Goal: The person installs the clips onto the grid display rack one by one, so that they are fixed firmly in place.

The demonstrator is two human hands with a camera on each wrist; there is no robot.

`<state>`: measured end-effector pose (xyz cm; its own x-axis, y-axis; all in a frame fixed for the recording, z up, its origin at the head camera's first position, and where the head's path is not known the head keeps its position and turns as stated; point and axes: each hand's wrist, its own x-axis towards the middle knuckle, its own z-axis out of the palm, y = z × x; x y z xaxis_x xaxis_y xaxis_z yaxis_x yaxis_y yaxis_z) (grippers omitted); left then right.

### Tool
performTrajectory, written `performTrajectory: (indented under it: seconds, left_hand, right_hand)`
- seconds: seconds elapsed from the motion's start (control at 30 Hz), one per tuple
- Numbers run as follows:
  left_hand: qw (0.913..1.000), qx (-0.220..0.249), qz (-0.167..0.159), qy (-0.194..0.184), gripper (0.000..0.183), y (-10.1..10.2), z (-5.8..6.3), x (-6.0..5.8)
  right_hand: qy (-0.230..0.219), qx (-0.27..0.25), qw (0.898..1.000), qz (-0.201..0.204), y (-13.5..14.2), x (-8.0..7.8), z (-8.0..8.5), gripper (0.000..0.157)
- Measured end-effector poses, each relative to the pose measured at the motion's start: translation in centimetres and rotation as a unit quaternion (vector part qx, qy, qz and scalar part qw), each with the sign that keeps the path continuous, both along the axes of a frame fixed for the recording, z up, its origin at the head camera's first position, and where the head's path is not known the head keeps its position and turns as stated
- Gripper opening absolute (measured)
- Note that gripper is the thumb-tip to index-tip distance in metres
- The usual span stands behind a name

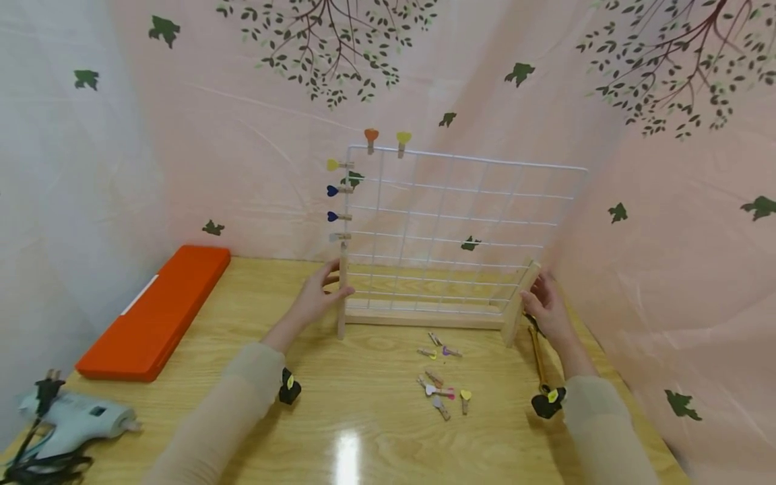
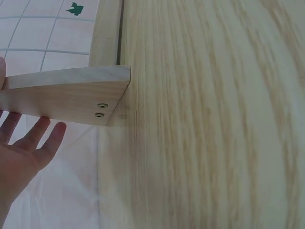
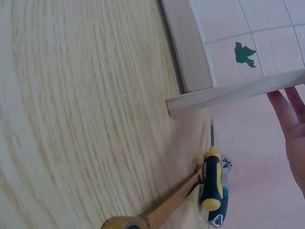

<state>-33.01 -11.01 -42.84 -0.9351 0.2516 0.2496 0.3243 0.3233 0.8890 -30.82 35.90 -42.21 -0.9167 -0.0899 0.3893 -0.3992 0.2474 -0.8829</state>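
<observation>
A white wire grid (image 1: 448,215) stands in a wooden base with a board at each end. My left hand (image 1: 315,293) grips the left end board (image 2: 62,95), thumb at the near edge and fingers along the outer face. At the other end, my right hand (image 1: 548,313) holds the right end board (image 3: 238,93), its fingers against the outside; its thumb is partly hidden. Heart-topped clothespins are clipped on the grid: an orange one (image 1: 371,137) and a yellow one (image 1: 403,143) on top, several, including a blue one (image 1: 333,190), down the left side.
Several loose clothespins (image 1: 436,391) lie in front of the base. An orange case (image 1: 157,316) and a glue gun (image 1: 79,424) with its cord lie at left. Beside the right board are a screwdriver (image 3: 212,179) and a wooden-handled tool (image 3: 167,207). Patterned cloth hangs behind.
</observation>
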Motion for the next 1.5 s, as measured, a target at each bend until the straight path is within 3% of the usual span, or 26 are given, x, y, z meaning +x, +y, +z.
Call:
performTrajectory:
  seconds: [0.1,0.17,0.33,0.47,0.57,0.7,0.77,0.93,1.13,1.3,1.37,1.5]
  left_hand:
    - [1.0000,0.004,0.005,-0.008,0.072,0.0,0.0,0.1]
    - [0.9999,0.006,0.006,-0.011,0.072,-0.1,0.0,0.1]
    - [0.9996,0.013,0.014,-0.019,0.070,-0.2,-0.3,0.0]
    - [0.9995,0.021,0.014,-0.022,0.071,-0.2,-0.1,0.3]
    - [0.9994,0.025,0.007,-0.024,0.072,-0.2,0.6,1.0]
    - [0.9994,0.022,0.009,-0.026,0.072,-0.4,0.2,0.7]
    - [0.9994,0.019,0.014,-0.023,0.073,-0.5,-0.6,0.2]
    - [0.9995,0.017,0.009,-0.023,0.074,-0.4,-0.5,0.1]
    - [0.9994,0.023,-0.003,-0.026,0.073,-0.1,0.8,0.9]
    - [0.9995,0.021,-0.009,-0.021,0.071,0.2,1.9,1.8]
    - [0.9995,0.022,-0.008,-0.021,0.070,0.3,2.0,1.9]
    - [0.9995,0.024,-0.006,-0.021,0.070,0.3,2.1,1.9]
  right_hand:
    - [0.016,0.038,0.999,-0.022,-0.5,0.5,0.9,0.057]
    - [0.035,0.080,0.994,-0.060,-1.0,1.3,1.9,0.057]
    - [0.113,0.126,0.972,-0.164,-2.1,3.8,4.8,0.051]
    - [0.164,0.119,0.964,-0.171,-3.2,5.5,6.6,0.042]
    - [0.189,0.135,0.965,-0.119,-4.5,6.2,7.0,0.039]
    - [0.199,0.193,0.960,-0.034,-6.4,6.2,5.4,0.042]
    - [0.196,0.237,0.952,-0.010,-7.3,6.0,4.2,0.044]
    - [0.210,0.329,0.919,0.054,-9.8,5.7,1.6,0.046]
    - [0.224,0.355,0.893,0.161,-11.3,3.7,-1.6,0.035]
    - [0.229,0.386,0.862,0.235,-11.9,2.3,-3.3,0.025]
    - [0.224,0.396,0.854,0.250,-12.0,2.1,-3.6,0.024]
    - [0.206,0.390,0.858,0.262,-12.1,1.8,-4.0,0.025]
